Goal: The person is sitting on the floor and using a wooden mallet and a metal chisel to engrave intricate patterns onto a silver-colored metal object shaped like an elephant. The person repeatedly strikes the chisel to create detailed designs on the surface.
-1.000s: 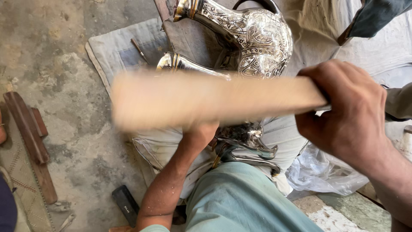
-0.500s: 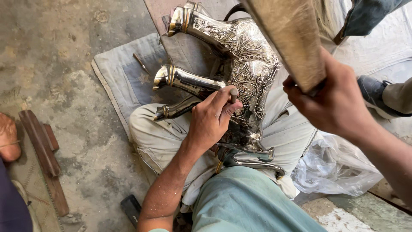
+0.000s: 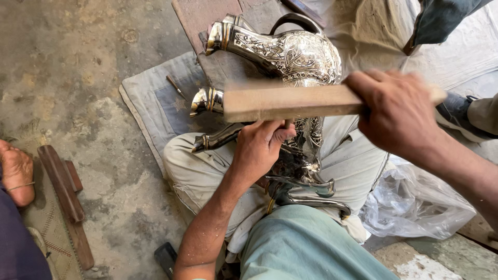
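R hand (image 3: 399,111) is wrapped tight round the right end of a flat wooden stick (image 3: 290,102), fingers curled over the top, fist fully clenched on it. Stick lies roughly level, its free end pointing left, slightly blurred, crossing in front of the vessel. L hand (image 3: 259,145) sits just below the stick, fingers bunched together pinching a thin metal punch (image 3: 287,124) against the vessel's side; only a short stub of the punch shows above the fingers, right under the stick.

The vessel is an ornate silver jug (image 3: 295,57) w/ engraved floral pattern, lying on its side across the person's lap, neck and mouth pointing far-left, curved handle at the far side, base near the waist. 2 more spout-like silver ends stick out left of the L hand.

Lap is in pale trousers (image 3: 197,171), teal shirt at the near edge. Under the legs a grey cloth mat (image 3: 150,98) w/ a small nail-like tool on it. Left: concrete floor, a dark wooden block (image 3: 61,181), another person's bare foot (image 3: 15,171). Right: crumpled clear plastic bag (image 3: 415,202).
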